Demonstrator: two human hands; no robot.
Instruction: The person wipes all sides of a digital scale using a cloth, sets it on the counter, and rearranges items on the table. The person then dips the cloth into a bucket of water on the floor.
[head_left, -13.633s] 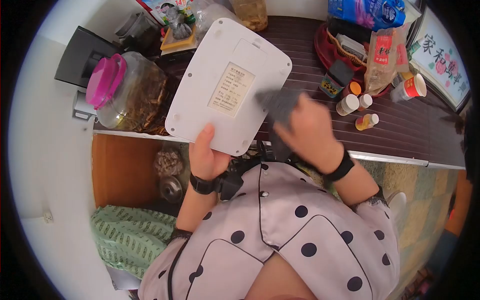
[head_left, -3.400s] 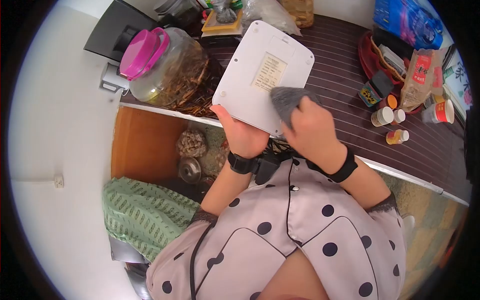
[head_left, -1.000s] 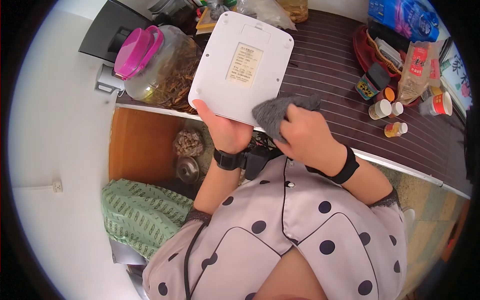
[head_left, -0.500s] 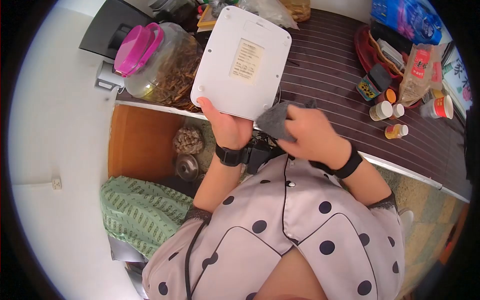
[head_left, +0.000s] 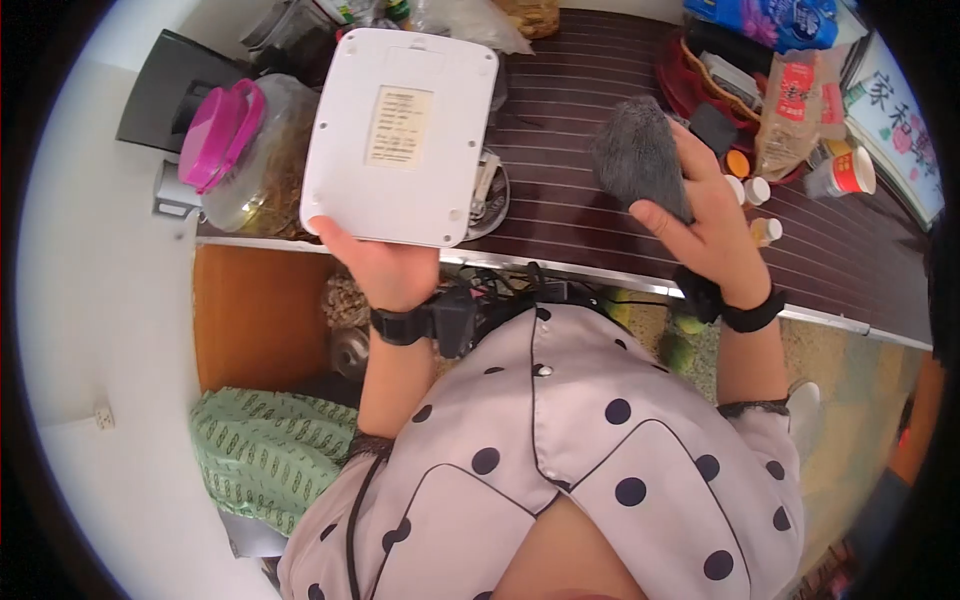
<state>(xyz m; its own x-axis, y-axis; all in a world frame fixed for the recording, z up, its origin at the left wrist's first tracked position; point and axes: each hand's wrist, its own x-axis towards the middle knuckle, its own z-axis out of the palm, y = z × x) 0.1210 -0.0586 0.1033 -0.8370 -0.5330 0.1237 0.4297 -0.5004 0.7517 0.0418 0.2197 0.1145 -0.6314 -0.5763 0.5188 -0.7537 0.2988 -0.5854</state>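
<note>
Fingers of the left hand (head_left: pixel 395 272) are tucked behind a flat white device (head_left: pixel 335 190), so I can't really see how they're bent, but the thumb is hooked over its near left corner, so there's a real hold there. Right hand (head_left: pixel 725 235) is partly closed around a bunched-up grey cloth (head_left: pixel 640 155), thumb on the near side, some of the other fingertips lost behind the fabric.

The device is on the left, at the near edge of the dark striped counter (head_left: pixel 560 110), tipped up so the side with a printed label (head_left: pixel 398 125) faces the person. Print's too tiny for me to read. The cloth is well apart from it, off to the right over the counter; can't tell if it touches the top.

Something round (head_left: pixel 495 205) pokes out past the device's right edge, pale bits in it, no clue what. Just left of the device there's a big clear jar (head_left: pixel 260 200) with a bright pink lid (head_left: pixel 210 145). Far right: a red tray (head_left: pixel 672 80), a brown bag (head_left: pixel 790 125) with red print, a blue pack (head_left: pixel 775 20) behind. Small white-capped bottles (head_left: pixel 757 192) sit right beside the right hand, partly covered by it.
</note>
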